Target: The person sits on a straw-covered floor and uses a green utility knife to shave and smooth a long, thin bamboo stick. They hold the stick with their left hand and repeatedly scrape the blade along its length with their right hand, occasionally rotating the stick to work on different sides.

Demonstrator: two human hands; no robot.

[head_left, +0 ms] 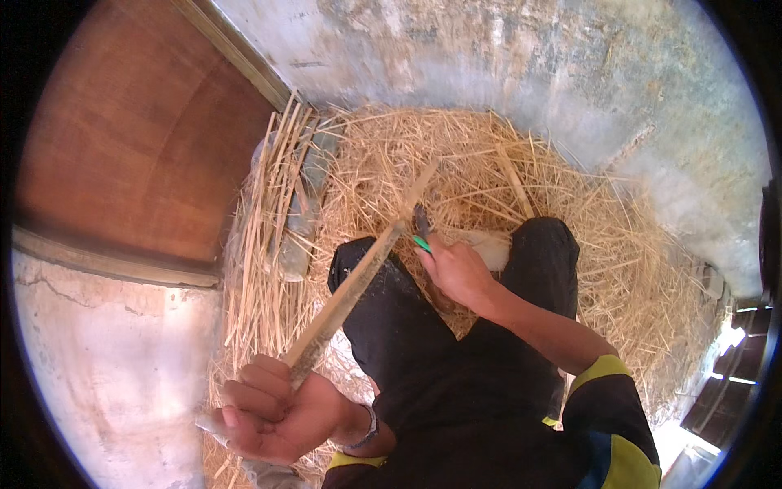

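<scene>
Holding a long, flat bamboo-like strip [346,297] near its lower end: left hand [281,411], fingers curled firmly round it, patterned wristband [371,425] at the wrist. Strip slants up and to the right, passing over the left knee of the dark trousers [432,346]; far end lies above the pile of straw-coloured shavings [456,134]. Right hand [463,275], between the knees, is closed on a green-handled knife [421,244]; its dark blade points away from the person, just beside the strip's upper part. Contact between blade and strip: cannot tell. Loose flat slat [515,181] rests on the shavings beyond the right knee. To the left, a bundle of thin strips [262,253] lies lengthwise, near a reddish-brown panel [138,130]. Stained plaster wall [521,57] stands behind the pile.
</scene>
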